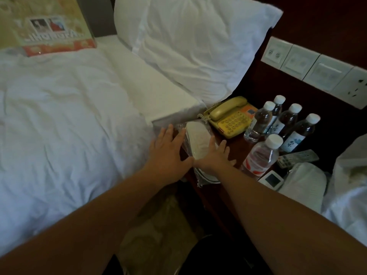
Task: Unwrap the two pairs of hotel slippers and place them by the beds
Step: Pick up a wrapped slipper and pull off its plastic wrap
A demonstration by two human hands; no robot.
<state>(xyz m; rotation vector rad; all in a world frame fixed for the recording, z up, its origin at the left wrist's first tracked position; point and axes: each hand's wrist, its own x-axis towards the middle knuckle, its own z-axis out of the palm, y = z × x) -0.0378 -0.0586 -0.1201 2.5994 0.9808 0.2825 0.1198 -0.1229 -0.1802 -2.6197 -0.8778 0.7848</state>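
Both arms are stretched forward and down, forearms bare, converging on the nightstand [234, 143]. Left hand [168, 153] is flat, palm down, fingers straight and spread. It sits at the left edge of the wrapped slippers [198, 137], in the gap between pack and bed [59, 116], with its index side against the plastic. Right hand [215, 156] is also flat with fingers splayed, lying on the near half of the pack. The thumbs nearly meet over the pack's near end. Neither hand has closed around anything; both are just resting or pressing. The slippers are white, sealed in clear crinkled film, lying on the nightstand's left front part just beside the yellow phone [228, 116]. A second white bundle [303, 181] at the nightstand's right front edge looks like another wrapped pair, but I can't confirm. Five capped water bottles stand right of the phone: four with dark labels [288, 120] in a cluster and one with a red label [260, 157] nearer the camera, all showing clear liquid. A remote [297, 157] lies next to the red-label bottle, with a small white screen device [271, 179] in front of it. A pillow [188, 42] is at the head of the bed. A switch panel [317, 70] is on the wall above the nightstand.
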